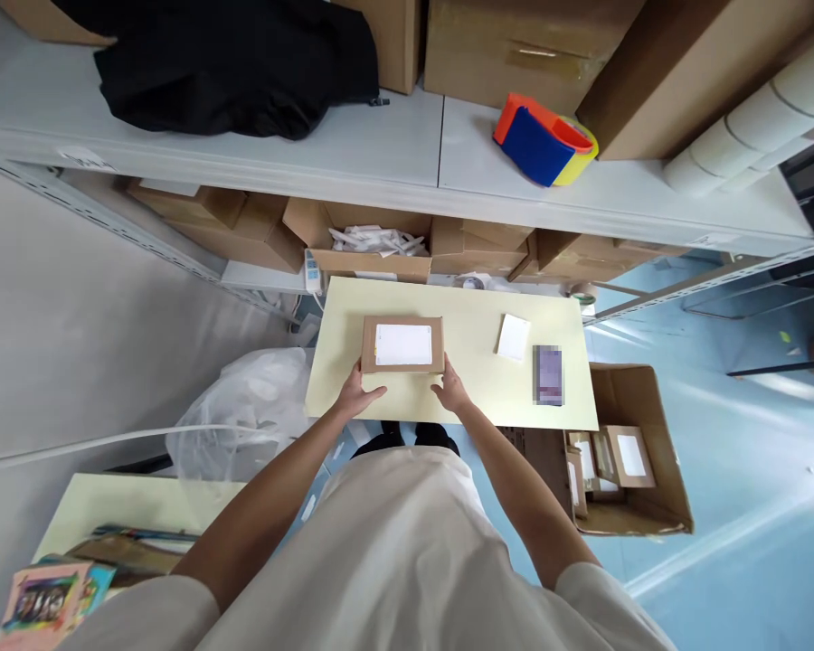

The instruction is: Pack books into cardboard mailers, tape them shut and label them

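A small brown cardboard box (pixel 403 365) with a white label (pixel 404 344) on top is at the left part of the pale yellow table (pixel 481 402). My left hand (pixel 358 395) grips its near left corner, the fingers along the side and the thumb pointing inward. At the near right corner my right hand (pixel 451 390) holds the box in the same way. The fingertips of both hands are partly hidden by the box. Farther right on the table lie a white paper pad (pixel 514 337) and a blurred purple rectangular item (pixel 549 375).
A large open carton (pixel 668 479) with several labelled boxes stands right of the table. Behind it runs a grey shelf (pixel 380 163) with cartons, a black cloth (pixel 244 68) and coloured tape rings (pixel 543 145). A clear plastic bag (pixel 234 407) is at left.
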`<state>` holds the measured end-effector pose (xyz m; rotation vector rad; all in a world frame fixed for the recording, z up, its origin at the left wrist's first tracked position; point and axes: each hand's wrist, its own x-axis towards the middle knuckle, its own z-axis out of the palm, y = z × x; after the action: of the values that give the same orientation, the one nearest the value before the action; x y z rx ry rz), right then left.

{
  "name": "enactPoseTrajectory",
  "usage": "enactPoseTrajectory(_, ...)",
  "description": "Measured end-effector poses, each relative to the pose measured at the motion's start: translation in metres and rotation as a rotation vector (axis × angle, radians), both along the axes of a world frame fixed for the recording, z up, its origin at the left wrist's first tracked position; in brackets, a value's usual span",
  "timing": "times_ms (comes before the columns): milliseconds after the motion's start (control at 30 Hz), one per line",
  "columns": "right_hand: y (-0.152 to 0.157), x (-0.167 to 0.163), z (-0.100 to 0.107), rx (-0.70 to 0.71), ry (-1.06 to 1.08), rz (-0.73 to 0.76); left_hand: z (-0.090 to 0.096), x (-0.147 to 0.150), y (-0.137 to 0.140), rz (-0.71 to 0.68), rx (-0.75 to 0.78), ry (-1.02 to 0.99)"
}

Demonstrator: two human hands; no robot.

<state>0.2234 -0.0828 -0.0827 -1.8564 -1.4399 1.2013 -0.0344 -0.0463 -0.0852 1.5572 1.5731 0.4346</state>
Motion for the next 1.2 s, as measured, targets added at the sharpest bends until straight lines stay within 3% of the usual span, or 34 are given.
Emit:
enactPoseTrajectory(133,0.004,-0.012,0.006,0.021,-0.027,-0.141,0.003,0.003,0.001,0.018,-0.043,-0.114)
enactPoseTrajectory(267,0.0,-0.005,0.026,0.0,-0.062,-0.167,0.014,-0.001,0.003,-0.001,0.02,-0.101)
enactPoseTrajectory(533,-0.019,0.026,0.087,0.013,-0.171,-0.205,0.064,0.009,0.017,-0.137,0.278,-0.027)
enactPoseTrajectory(667,-0.022,0.034,0.104,0.0,-0.244,-0.262,0.079,0.024,0.021,-0.171,0.305,0.078)
enactPoseTrajectory(900,-0.007,0.043,0.104,-0.006,-0.171,-0.283,0.077,0.036,0.023,-0.146,0.293,0.127)
enactPoseTrajectory(1200,0.014,0.057,0.077,-0.056,-0.051,-0.238,0.058,0.054,0.024,-0.059,0.218,0.167)
